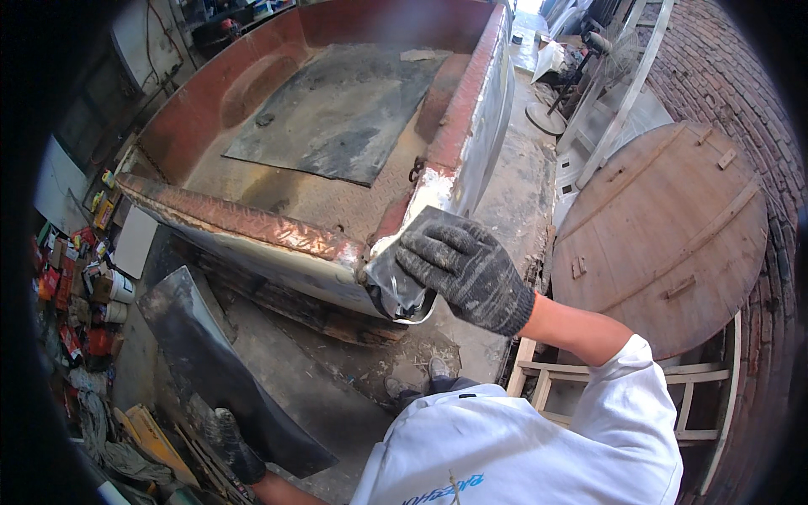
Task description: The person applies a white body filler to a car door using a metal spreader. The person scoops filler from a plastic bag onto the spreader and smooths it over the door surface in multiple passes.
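My right hand (pixel 459 273), in a grey knitted glove, holds a small dark metal piece (pixel 391 278) against the rear corner of a pickup bed (pixel 240 215). Its fingers lie across the piece and the thumb is hidden. The corner has peeling white and red paint. At the lower left, my left hand (pixel 223 442), gloved too, grips the edge of a large, curved dark metal sheet (pixel 219 353). That sheet slants between me and the bed's tailgate side, and part of the left hand's grip is hidden.
A round wooden tabletop (pixel 661 240) leans against a brick wall (pixel 715 63) on the right, above a wooden frame (pixel 619 379). Boxes and buckets (pixel 118 290) crowd the left side. A dark mat (pixel 337 109) lies in the bed. A fan (pixel 593 55) stands farther back.
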`<state>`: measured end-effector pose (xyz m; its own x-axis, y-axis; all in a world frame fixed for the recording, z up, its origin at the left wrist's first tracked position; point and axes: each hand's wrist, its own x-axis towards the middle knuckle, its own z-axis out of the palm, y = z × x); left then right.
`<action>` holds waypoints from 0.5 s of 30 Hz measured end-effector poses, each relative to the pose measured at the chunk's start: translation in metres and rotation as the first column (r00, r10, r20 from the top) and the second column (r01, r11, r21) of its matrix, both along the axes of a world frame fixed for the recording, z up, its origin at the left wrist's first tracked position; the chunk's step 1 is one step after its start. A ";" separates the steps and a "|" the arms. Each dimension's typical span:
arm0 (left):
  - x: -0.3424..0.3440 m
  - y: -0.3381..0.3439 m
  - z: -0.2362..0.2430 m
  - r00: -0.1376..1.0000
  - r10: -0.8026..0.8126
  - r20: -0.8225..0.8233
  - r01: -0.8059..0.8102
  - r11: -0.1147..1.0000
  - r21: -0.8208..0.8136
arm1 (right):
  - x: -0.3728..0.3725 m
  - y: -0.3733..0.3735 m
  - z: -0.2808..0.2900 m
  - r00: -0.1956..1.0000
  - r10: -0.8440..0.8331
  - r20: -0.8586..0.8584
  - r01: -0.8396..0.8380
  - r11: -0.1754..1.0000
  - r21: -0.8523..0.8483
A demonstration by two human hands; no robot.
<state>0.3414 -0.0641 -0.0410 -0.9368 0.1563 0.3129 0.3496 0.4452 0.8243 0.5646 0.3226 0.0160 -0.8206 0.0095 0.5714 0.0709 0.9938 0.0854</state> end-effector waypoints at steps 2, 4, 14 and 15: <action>-0.006 -0.007 -0.007 0.997 -0.042 0.067 0.037 0.997 0.072 | 0.003 0.008 -0.005 1.000 0.008 0.007 -0.007 0.999 -0.046; -0.008 -0.012 -0.012 0.998 -0.054 0.046 0.051 0.996 0.071 | 0.011 0.016 -0.006 0.999 0.015 0.051 -0.012 0.998 -0.059; 0.015 -0.005 0.003 0.997 0.065 0.045 -0.058 0.989 -0.135 | 0.008 0.078 0.000 0.991 0.098 -0.086 -0.107 0.988 -0.110; 0.018 -0.005 0.002 0.999 0.046 0.018 -0.042 0.983 -0.177 | 0.006 0.082 -0.006 0.989 0.116 -0.097 -0.127 0.985 -0.116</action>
<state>0.3596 -0.0695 -0.0386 -0.9505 0.1654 0.2632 0.3089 0.5986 0.7391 0.5705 0.4050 0.0105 -0.7652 -0.0130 0.6436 -0.0488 0.9981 -0.0378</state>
